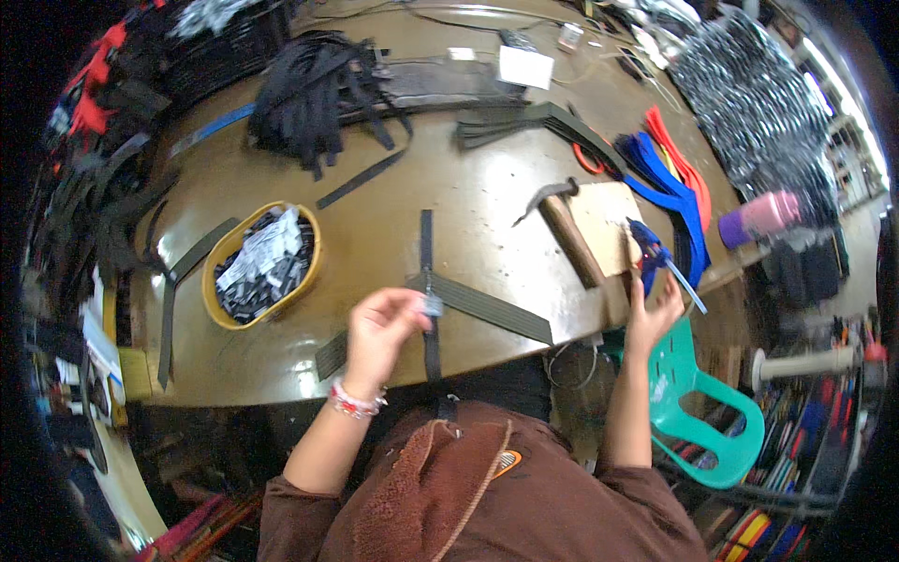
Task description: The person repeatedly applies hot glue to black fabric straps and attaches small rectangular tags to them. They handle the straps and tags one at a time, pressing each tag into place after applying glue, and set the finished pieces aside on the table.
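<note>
left hand (379,328) is pinching a small metal buckle (433,304) on the narrow black strap (427,272), right where it crosses the wider olive webbing (487,307) on the table (393,215), probably to keep them lined up. right hand (654,314) grips what looks like a blue-handled tool (655,258) by the wooden block (604,225) and hammer (562,220).

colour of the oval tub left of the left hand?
Yellow. The oval tub holds black and white pieces; it shows clearly in the head view.
</note>
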`<control>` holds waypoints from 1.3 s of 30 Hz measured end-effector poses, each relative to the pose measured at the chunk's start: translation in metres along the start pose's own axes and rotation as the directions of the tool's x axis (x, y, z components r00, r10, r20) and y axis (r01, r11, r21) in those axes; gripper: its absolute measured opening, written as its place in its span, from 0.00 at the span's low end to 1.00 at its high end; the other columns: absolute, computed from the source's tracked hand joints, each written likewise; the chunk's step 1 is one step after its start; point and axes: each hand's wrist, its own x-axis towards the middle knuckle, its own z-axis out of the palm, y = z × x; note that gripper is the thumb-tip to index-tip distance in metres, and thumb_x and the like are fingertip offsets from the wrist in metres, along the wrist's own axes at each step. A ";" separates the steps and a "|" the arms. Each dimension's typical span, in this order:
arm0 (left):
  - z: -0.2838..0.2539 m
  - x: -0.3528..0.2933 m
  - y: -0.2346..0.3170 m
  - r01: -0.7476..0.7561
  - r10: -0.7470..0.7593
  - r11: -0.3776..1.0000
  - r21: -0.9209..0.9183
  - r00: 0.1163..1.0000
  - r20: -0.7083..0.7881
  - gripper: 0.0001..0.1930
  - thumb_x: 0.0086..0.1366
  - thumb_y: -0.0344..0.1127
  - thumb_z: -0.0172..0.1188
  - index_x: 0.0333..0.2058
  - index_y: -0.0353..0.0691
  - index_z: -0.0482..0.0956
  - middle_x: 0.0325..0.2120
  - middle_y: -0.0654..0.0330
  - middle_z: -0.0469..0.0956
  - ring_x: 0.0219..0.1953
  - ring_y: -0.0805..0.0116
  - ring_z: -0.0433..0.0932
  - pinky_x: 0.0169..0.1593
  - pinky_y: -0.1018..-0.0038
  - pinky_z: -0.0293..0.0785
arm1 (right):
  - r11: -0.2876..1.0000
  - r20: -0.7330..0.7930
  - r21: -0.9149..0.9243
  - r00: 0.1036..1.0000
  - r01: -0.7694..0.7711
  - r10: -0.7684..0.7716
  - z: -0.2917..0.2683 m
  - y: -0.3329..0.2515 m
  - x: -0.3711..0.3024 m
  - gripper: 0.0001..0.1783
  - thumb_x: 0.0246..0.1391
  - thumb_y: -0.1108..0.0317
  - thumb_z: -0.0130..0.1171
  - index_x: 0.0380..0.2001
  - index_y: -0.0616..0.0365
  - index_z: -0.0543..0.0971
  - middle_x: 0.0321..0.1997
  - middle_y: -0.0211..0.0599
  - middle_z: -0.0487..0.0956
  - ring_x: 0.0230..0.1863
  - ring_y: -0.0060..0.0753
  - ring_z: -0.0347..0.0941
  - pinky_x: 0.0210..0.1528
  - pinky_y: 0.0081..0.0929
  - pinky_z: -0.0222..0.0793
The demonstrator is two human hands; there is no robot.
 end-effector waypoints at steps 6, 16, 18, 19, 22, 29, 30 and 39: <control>0.027 -0.027 0.017 0.146 -0.206 0.951 0.271 0.957 0.204 0.07 0.62 0.29 0.60 0.38 0.33 0.78 0.31 0.60 0.80 0.30 0.77 0.78 0.33 0.80 0.77 | 0.629 0.934 0.329 0.143 -0.704 -0.329 -0.012 -0.121 -0.079 0.11 0.53 0.65 0.64 0.34 0.61 0.79 0.29 0.27 0.78 0.31 0.16 0.71 0.34 0.17 0.67; -0.017 0.017 0.028 -0.349 0.233 0.524 0.777 0.936 0.263 0.13 0.59 0.28 0.58 0.44 0.35 0.76 0.37 0.54 0.76 0.38 0.61 0.78 0.40 0.71 0.76 | 0.953 0.966 0.247 0.116 -0.172 -0.230 0.076 -0.181 -0.056 0.14 0.51 0.63 0.63 0.27 0.66 0.80 0.19 0.35 0.79 0.19 0.22 0.75 0.22 0.23 0.71; -0.022 0.022 0.026 -0.435 0.182 0.393 0.810 0.900 0.395 0.13 0.58 0.27 0.57 0.43 0.35 0.76 0.36 0.53 0.74 0.39 0.56 0.76 0.44 0.69 0.73 | 0.961 0.970 0.235 0.101 -0.148 -0.222 0.085 -0.179 -0.057 0.14 0.50 0.64 0.63 0.27 0.67 0.80 0.19 0.38 0.79 0.19 0.25 0.76 0.23 0.25 0.72; -0.024 0.022 0.025 -0.490 0.204 0.352 0.798 0.872 0.445 0.13 0.59 0.27 0.55 0.44 0.36 0.76 0.36 0.53 0.74 0.40 0.56 0.75 0.45 0.69 0.73 | 0.974 0.979 0.190 0.092 -0.123 -0.180 0.087 -0.178 -0.059 0.14 0.49 0.64 0.63 0.28 0.67 0.80 0.19 0.40 0.79 0.19 0.27 0.76 0.23 0.26 0.72; -0.025 0.024 0.021 -0.557 0.170 0.242 0.794 0.830 0.531 0.12 0.61 0.28 0.51 0.44 0.36 0.76 0.35 0.54 0.72 0.40 0.57 0.71 0.45 0.68 0.71 | 0.973 0.960 0.232 0.160 0.004 -0.230 0.086 -0.178 -0.065 0.12 0.47 0.66 0.63 0.26 0.67 0.79 0.21 0.47 0.79 0.22 0.39 0.78 0.28 0.33 0.73; -0.022 0.033 0.025 -0.602 0.095 0.094 0.793 0.798 0.595 0.16 0.56 0.28 0.54 0.45 0.37 0.75 0.35 0.55 0.71 0.39 0.57 0.70 0.45 0.68 0.71 | 0.593 0.480 0.621 0.350 0.512 -0.805 0.062 -0.169 -0.078 0.09 0.43 0.77 0.60 0.32 0.62 0.79 0.40 0.41 0.78 0.40 0.39 0.74 0.42 0.32 0.71; -0.022 0.032 0.025 -0.599 0.065 0.085 0.796 0.801 0.595 0.16 0.56 0.28 0.55 0.45 0.37 0.75 0.35 0.55 0.70 0.38 0.57 0.69 0.45 0.68 0.71 | 0.535 0.453 0.649 0.290 0.541 -0.843 0.061 -0.163 -0.078 0.11 0.42 0.78 0.59 0.33 0.62 0.79 0.42 0.40 0.77 0.42 0.39 0.74 0.44 0.33 0.71; -0.012 0.047 0.025 -0.667 0.052 0.107 0.738 0.745 0.665 0.12 0.53 0.26 0.56 0.39 0.39 0.74 0.33 0.54 0.72 0.38 0.57 0.74 0.40 0.66 0.74 | 0.386 0.338 0.703 0.197 0.598 -0.920 0.068 -0.125 -0.087 0.16 0.45 0.71 0.53 0.39 0.63 0.77 0.46 0.38 0.75 0.50 0.38 0.70 0.51 0.34 0.67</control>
